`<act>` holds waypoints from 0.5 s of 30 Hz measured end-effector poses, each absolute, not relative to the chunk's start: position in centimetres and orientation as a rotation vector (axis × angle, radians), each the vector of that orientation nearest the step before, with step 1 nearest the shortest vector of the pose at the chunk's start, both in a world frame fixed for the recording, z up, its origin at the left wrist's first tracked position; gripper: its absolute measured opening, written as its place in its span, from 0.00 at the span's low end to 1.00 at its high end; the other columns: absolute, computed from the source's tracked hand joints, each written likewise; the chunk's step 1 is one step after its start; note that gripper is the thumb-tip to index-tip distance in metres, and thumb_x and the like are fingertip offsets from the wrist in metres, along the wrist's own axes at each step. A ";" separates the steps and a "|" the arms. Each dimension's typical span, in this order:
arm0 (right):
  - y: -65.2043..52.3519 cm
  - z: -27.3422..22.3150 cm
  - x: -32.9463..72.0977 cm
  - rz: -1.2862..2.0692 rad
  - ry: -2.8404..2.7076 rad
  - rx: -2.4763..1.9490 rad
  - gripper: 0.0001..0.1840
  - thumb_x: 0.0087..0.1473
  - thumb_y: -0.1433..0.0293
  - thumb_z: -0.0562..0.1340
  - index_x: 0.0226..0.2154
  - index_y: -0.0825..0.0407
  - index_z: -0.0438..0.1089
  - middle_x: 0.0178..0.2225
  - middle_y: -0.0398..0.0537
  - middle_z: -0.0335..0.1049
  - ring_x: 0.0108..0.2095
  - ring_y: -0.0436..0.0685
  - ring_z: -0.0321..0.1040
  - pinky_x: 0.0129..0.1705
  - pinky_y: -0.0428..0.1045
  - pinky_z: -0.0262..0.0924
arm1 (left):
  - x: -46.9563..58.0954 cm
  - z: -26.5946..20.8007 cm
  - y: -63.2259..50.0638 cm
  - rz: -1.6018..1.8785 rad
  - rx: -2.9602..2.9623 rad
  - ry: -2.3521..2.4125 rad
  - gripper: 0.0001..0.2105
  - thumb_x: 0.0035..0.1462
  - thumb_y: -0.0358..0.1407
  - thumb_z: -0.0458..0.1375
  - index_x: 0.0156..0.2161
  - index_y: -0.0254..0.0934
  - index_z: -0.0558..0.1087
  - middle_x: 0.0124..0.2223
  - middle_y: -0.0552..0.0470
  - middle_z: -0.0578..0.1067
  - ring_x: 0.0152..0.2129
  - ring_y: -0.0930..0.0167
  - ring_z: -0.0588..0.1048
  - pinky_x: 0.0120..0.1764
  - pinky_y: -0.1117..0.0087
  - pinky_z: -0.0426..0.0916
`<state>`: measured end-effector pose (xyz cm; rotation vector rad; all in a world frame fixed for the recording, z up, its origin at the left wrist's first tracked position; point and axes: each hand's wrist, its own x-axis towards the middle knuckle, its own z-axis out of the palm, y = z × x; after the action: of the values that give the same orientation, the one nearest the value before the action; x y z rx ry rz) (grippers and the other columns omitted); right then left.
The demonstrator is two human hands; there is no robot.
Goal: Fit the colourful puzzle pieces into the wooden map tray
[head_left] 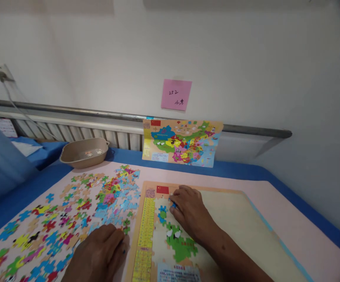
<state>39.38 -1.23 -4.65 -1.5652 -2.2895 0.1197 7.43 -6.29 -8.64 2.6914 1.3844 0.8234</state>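
A jigsaw board lies in front of me, with a printed border, a flag corner and some pieces laid on its left side. My right hand is over the upper left of this board, its fingers closed on a blue puzzle piece that shows only in part. Just below it are a blue-and-green section and a green section with white birds. My left hand is curled at the board's left side, beside the loose puzzle pieces. What its fingers hold, if anything, is hidden.
A tan basin with a few pieces stands at the back left. A printed map picture leans upright against the metal rail and radiator. A pink note is stuck on the wall. Blue cloth hangs at far left.
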 end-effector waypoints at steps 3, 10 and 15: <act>-1.1 -4.8 39.5 0.106 -2.288 -1.571 0.08 0.65 0.70 0.65 0.46 0.46 0.76 0.51 0.48 0.75 0.63 0.67 0.59 0.64 0.65 0.47 | 7.4 -8.7 -6.3 0.848 2.708 1.381 0.12 0.72 0.40 0.52 0.36 0.43 0.74 0.32 0.54 0.75 0.28 0.69 0.76 0.30 0.68 0.69; -1.0 -5.1 39.6 0.112 -2.267 -1.573 0.09 0.64 0.70 0.66 0.47 0.45 0.76 0.52 0.48 0.75 0.63 0.67 0.59 0.64 0.65 0.47 | 7.2 -9.6 -6.4 0.802 2.688 1.385 0.12 0.73 0.39 0.51 0.37 0.43 0.73 0.34 0.53 0.76 0.29 0.69 0.76 0.32 0.68 0.69; -1.1 -5.1 39.6 0.115 -2.267 -1.569 0.09 0.64 0.69 0.66 0.48 0.46 0.76 0.53 0.48 0.74 0.64 0.67 0.58 0.64 0.65 0.47 | 7.4 -8.5 -6.3 0.834 2.729 1.360 0.12 0.72 0.39 0.52 0.36 0.42 0.73 0.32 0.53 0.75 0.27 0.69 0.76 0.30 0.68 0.69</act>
<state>39.58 -1.13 -5.13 -1.5690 -2.2668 0.1146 7.38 -6.30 -8.52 2.7294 1.3603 0.8337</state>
